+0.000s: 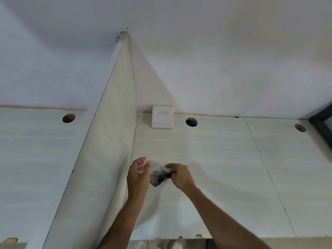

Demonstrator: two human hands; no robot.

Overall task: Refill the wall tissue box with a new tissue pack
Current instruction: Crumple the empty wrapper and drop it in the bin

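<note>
A pale panelled wall (206, 159) is seen, with the white wall tissue box (162, 116) mounted high beside the corner. Well below it, the blurred tissue pack (160, 176) is gripped by the right hand (180, 175); the left hand (138, 174) is held loosely open just beside it.

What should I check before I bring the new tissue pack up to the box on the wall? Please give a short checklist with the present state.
1. Tissue pack in hand: ok, the right hand closes on its right end.
2. Left hand grip: not ok, open beside the pack; contact cannot be told.
3. Wrapper removed: cannot tell, the pack is blurred.
4. Wall tissue box opened: not ok, it looks closed, front slot facing out.
5. Old tissue left inside the box: cannot tell.
6. Path from the pack up to the box: ok, bare wall panel between them.
</note>
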